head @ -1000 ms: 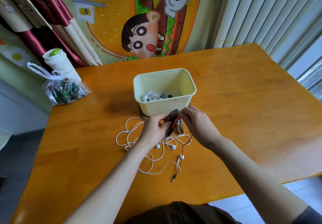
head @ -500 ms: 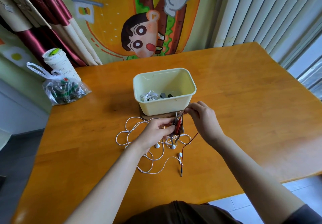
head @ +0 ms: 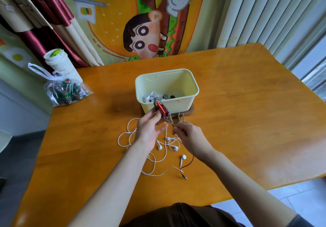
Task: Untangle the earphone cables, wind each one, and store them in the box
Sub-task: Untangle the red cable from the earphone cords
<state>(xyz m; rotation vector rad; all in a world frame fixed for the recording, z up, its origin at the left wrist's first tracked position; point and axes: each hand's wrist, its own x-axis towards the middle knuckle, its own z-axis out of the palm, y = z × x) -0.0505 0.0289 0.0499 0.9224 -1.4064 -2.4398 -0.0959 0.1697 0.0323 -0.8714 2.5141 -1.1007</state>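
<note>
Left hand (head: 150,129) grips red earphone coil (head: 161,109) just in front of box (head: 176,105); right hand (head: 190,136) pinches its tail (head: 170,122), likely feeding next wrap

An orange wooden table (head: 247,121) fills the middle. Behind it hang a cartoon burger cloth (head: 112,23) at top centre, dark red curtains (head: 49,15) upper left and pale vertical blinds (head: 264,15) upper right. A pale tiled floor (head: 291,200) shows lower right.
</note>
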